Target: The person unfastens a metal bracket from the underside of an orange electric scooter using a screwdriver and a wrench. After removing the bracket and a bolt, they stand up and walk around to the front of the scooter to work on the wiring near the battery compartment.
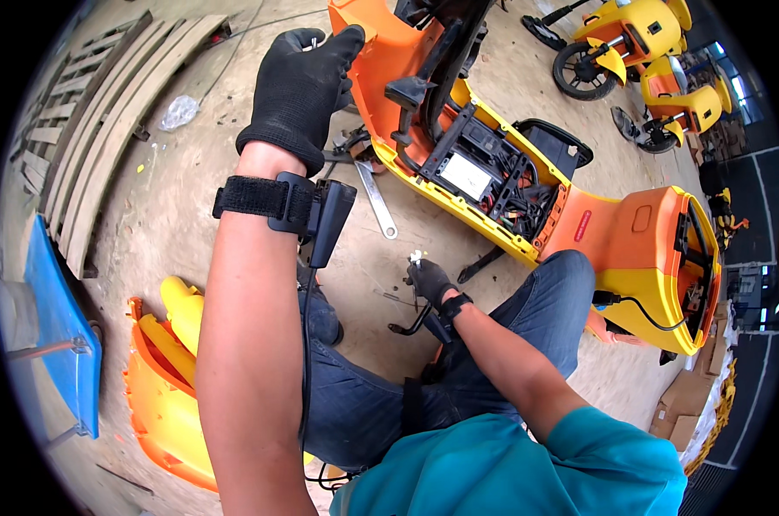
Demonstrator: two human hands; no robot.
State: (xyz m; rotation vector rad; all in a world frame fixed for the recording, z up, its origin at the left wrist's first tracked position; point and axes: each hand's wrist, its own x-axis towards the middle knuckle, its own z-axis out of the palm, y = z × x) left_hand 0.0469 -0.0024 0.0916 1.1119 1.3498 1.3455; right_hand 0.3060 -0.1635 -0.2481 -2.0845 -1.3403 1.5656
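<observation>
My left hand point(299, 90), in a black glove, is raised beside the orange front panel point(372, 64) of a scooter. Its fingers are curled, and a small shiny metal piece point(313, 43) shows between them; its exact kind is too small to tell. Lower down, near my knees, my right hand point(431, 282) is closed on a small white piece point(416, 257), also gloved in black. The orange and yellow scooter point(471, 215) lies across the view with its middle compartment uncovered, showing a white-labelled box point(465, 176) and bundled dark wires point(523, 211).
A wrench point(377, 202) lies on the concrete floor below the scooter. Yellow and orange body panels point(161, 421) rest at left, near a blue board point(62, 327) and wooden pallets point(118, 112). More scooters point(626, 43) stand at far right; cardboard boxes point(683, 400) sit below them.
</observation>
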